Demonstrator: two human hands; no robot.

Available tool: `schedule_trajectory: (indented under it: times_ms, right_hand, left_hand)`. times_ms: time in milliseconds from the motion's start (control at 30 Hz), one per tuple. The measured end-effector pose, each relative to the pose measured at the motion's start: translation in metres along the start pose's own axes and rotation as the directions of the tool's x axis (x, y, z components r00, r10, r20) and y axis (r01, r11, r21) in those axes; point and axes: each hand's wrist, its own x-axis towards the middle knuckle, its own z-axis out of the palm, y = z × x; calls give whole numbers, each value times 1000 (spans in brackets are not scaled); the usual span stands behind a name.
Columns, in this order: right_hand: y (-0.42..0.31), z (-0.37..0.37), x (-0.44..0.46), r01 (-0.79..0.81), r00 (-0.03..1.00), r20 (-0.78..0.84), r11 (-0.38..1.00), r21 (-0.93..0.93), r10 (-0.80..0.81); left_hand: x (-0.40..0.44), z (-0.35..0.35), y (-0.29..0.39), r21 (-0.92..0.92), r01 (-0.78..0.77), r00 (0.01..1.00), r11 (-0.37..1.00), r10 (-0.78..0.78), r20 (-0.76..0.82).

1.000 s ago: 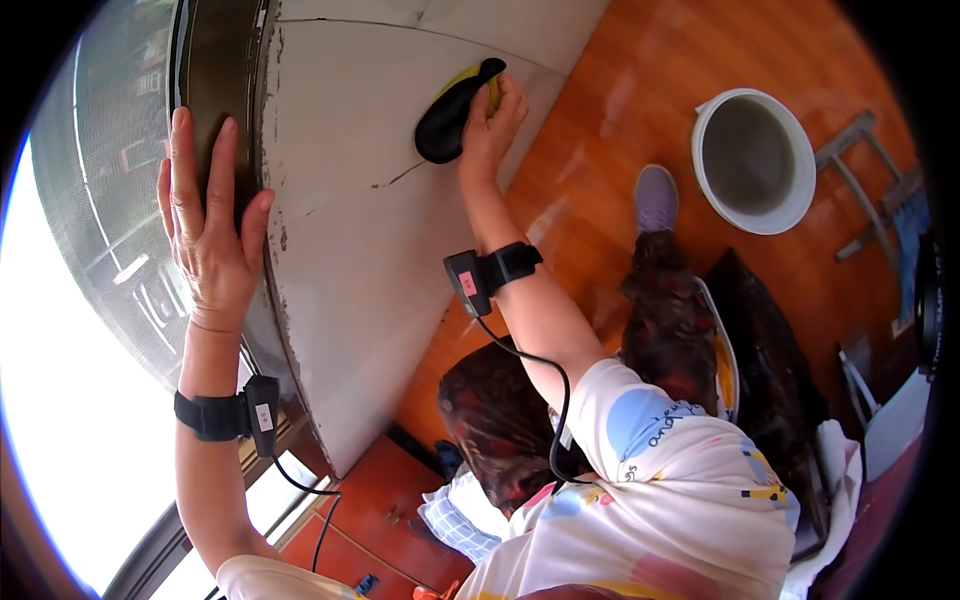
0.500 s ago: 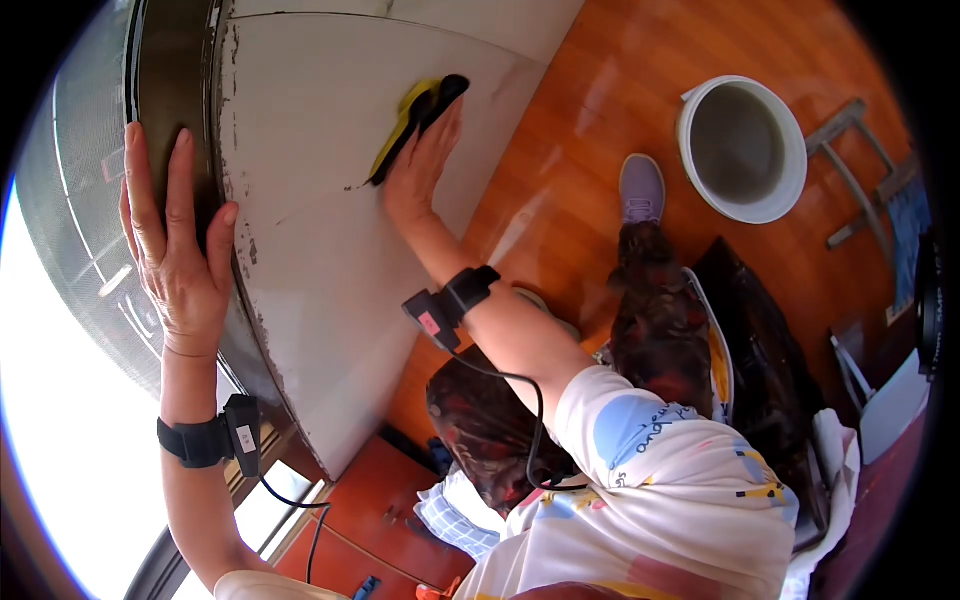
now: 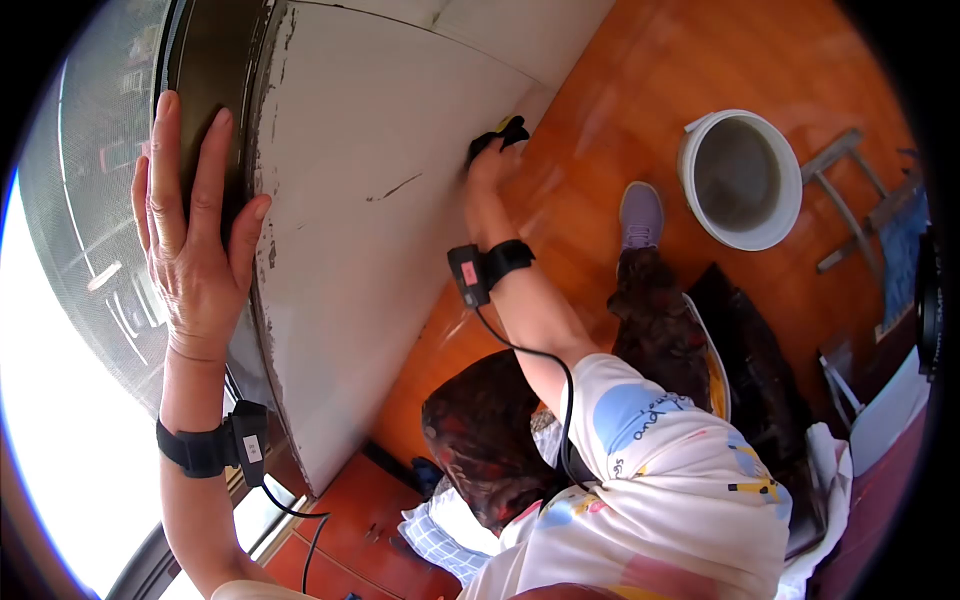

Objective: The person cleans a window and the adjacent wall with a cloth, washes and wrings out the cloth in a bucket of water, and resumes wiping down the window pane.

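My left hand (image 3: 200, 235) lies with fingers spread against the dark window frame (image 3: 205, 70) and the screen beside it, holding nothing. Near the outer edge of the pale wall panel (image 3: 350, 180), my right hand (image 3: 492, 165) is closed on a black and yellow cloth (image 3: 512, 131), which is pressed to the surface. Part of the cloth is hidden by the hand, and the fingers are a little blurred. Dark cracks and chipped paint mark the panel. Each wrist wears a black strap with a small cabled box.
On the orange wooden floor (image 3: 570, 220) stands a white bucket (image 3: 793, 190) of murky water. A metal-legged stool (image 3: 850, 205) is to its right. My shoe (image 3: 641, 217) rests left of the bucket. Red cabinets (image 3: 365, 520) and a checked cloth (image 3: 440, 545) lie below.
My right hand with the cloth first swept left and down the panel, then moved back right to its outer edge. My left hand stays on the frame while the camera view shifts slightly.
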Motion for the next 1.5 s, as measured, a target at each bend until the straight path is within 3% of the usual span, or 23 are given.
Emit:
schedule_trajectory:
  times_ms: [33,100,167,200,267,433,467,567,633,767,833,900,1000,1067,1100,1200,1267,1300,1367,1433,1500]
  right_hand:
    - [-13,3,-25,82,995,30,972,219,-91]
    - [-52,5,-76,534,843,34,844,54,-536]
    - [-81,9,-96,711,697,46,697,87,-716]
    - [-85,11,-86,714,694,41,694,89,-719]
    - [-87,19,-47,692,700,11,681,240,-714]
    - [-52,20,94,418,907,-20,894,160,-420]
    - [-52,13,104,364,931,-47,931,36,-363]
    - [-12,1,157,228,973,16,973,45,-229]
    - [7,-12,174,-91,985,107,937,-338,134]
    - [57,-28,109,107,979,206,846,-522,4]
    - [91,-31,69,115,981,194,862,-494,-20]
    - [116,-26,35,-15,988,138,943,-333,65]
    - [121,-2,-7,-238,971,80,932,272,224]
    - [79,10,-46,-98,993,92,913,396,67]
    - [33,4,-81,57,988,123,951,304,-98]
    - [-57,-8,-171,459,839,256,877,142,-480]
    - [-64,-18,-217,743,569,359,650,161,-740]
    - [-61,-28,-234,821,383,346,487,297,-856]
    - [-34,-53,-260,834,235,587,471,289,-775]
    - [-6,-58,-235,894,65,641,330,304,-765]
    - [-21,-43,-206,898,103,565,321,302,-819]
  left_hand:
    - [0,0,0,1,-5,1000,1000,5,-6]
    - [0,0,3,-23,17,1000,1000,-17,-1]
    - [0,0,4,-37,12,1000,999,-11,5]
    - [1,0,4,-30,20,1000,999,-20,13]
    - [-1,-3,3,-14,49,997,999,-48,55]
    - [1,-2,3,-61,41,997,997,-37,65]
    - [0,-2,2,-66,25,998,997,-21,66]
    - [2,-6,1,-12,-3,994,1000,4,106]
    - [4,-5,-2,20,-89,993,996,87,86]
    - [4,-6,-6,52,-112,989,992,106,106]
    - [4,-5,-6,-5,-81,993,997,81,87]
    - [2,-6,-2,-87,-1,997,996,8,78]
    - [5,-10,4,-91,28,998,995,-24,50]
    - [5,-11,3,-102,48,997,994,-42,58]
    - [4,-14,5,-77,58,995,995,-52,80]
    - [2,-13,3,-117,52,998,992,-46,47]
    - [2,-12,0,-127,43,999,991,-39,31]
    - [0,-10,0,-140,37,999,990,-33,25]
    - [0,-6,-2,-127,28,1000,992,-26,16]
    - [-1,-9,-3,-133,31,999,991,-26,32]
    - [-1,-12,-2,-127,29,998,991,-22,60]
